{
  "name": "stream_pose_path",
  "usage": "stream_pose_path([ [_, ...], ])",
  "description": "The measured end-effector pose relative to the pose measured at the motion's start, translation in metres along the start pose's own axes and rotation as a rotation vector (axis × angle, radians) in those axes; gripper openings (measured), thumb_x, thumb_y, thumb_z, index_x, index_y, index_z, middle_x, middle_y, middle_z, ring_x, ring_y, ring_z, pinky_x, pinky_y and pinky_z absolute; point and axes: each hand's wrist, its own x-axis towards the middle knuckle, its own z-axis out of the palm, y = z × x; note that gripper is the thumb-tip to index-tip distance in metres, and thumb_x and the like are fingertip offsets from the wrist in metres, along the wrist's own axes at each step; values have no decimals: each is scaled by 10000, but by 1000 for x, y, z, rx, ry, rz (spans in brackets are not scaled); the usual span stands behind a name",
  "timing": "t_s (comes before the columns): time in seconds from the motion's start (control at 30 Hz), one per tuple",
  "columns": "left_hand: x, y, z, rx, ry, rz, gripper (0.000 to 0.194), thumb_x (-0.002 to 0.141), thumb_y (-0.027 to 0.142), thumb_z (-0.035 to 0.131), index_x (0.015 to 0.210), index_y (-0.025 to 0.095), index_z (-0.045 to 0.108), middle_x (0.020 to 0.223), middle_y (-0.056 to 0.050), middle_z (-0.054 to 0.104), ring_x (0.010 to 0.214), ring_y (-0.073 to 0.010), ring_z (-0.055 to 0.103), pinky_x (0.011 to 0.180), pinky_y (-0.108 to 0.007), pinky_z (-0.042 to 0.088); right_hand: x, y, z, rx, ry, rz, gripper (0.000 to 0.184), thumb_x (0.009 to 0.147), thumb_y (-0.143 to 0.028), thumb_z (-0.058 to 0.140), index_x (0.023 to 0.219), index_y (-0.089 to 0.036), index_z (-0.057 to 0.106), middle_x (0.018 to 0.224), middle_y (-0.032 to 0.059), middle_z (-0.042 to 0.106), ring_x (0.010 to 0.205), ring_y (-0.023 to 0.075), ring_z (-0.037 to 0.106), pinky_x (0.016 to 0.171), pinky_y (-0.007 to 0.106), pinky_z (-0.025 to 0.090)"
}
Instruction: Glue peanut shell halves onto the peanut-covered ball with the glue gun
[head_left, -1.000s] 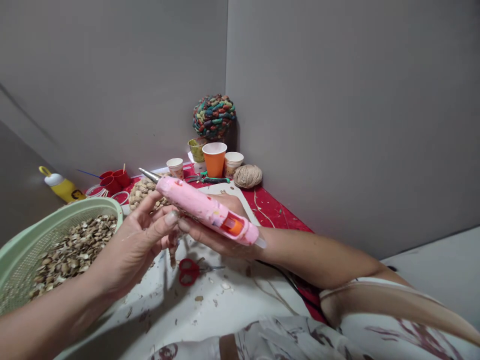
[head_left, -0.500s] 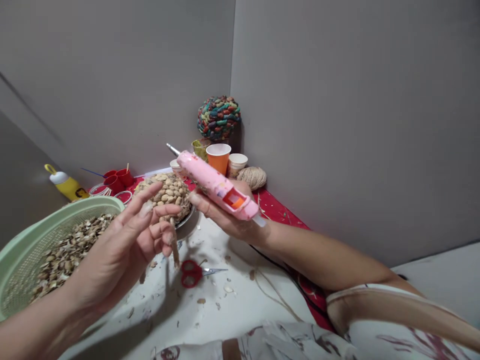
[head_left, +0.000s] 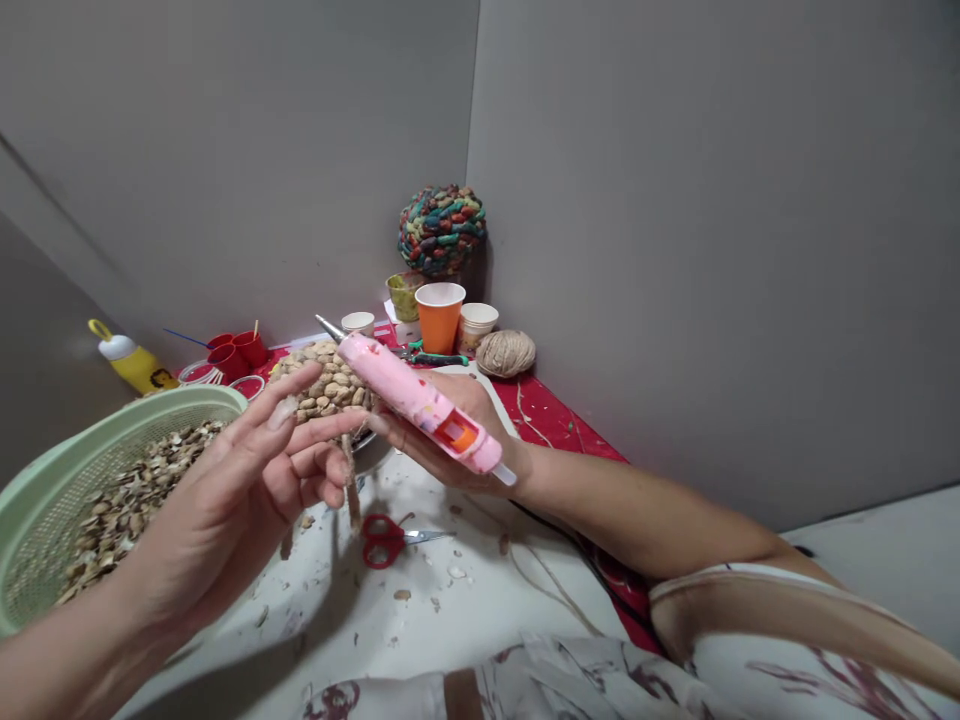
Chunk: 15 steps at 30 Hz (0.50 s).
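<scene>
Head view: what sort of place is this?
Probably a craft corner, whether at home or in a workshop I can't tell. The signs are the pink glue gun in the right hand, the ball of twine and the red-handled scissors.

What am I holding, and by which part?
Your right hand holds the pink glue gun from beneath its body; the exact grip is hidden. A thin brown strip hangs by your left hand; whether it's held can't be told.

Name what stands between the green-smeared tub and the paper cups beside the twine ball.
In the head view, the orange cup stands between them.
</scene>
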Motion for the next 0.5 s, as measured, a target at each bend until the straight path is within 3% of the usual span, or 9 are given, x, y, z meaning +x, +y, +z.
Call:
stream_pose_path([
  [0.17,-3,6,1,10,11,98,541,832,341,757,1355,304,625,1356,-142,661,886,-261,741,617,-308,633,2,-15,-11,108,-72,46,184,920,-281,593,789,-178,514,757,0,549,685,95,524,702,258,501],
  [0.27,7,8,-6,55,89,235,398,846,328,749,1239,313,691,1438,-80,613,1061,-262,716,717,-296,646,5,-29,-17,241,-108,137,254,935,-308,579,734,-185,484,686,-24,491,633,82,466,657,251,450],
  [0.33,13,6,-11,210,86,301,292,877,355,725,1162,290,739,1315,-74,694,993,-221,727,740,-280,638,6,-36,-18,381,-150,287,332,953,-392,573,712,-188,472,642,-33,448,592,78,419,591,246,397],
  [0.4,13,1,-13,468,19,390,212,875,346,739,1068,270,785,1067,-60,776,844,-181,730,700,-253,618,5,-38,-15,529,-189,421,428,950,-503,579,690,-186,456,630,-33,435,575,73,406,550,239,362],
  [0.5,9,-6,-10,801,-82,670,193,816,226,796,1000,284,802,864,-10,774,741,-138,693,671,-226,577,3,-37,-10,696,-225,529,507,909,-619,610,703,-167,509,644,-27,468,568,62,427,538,224,361],
])
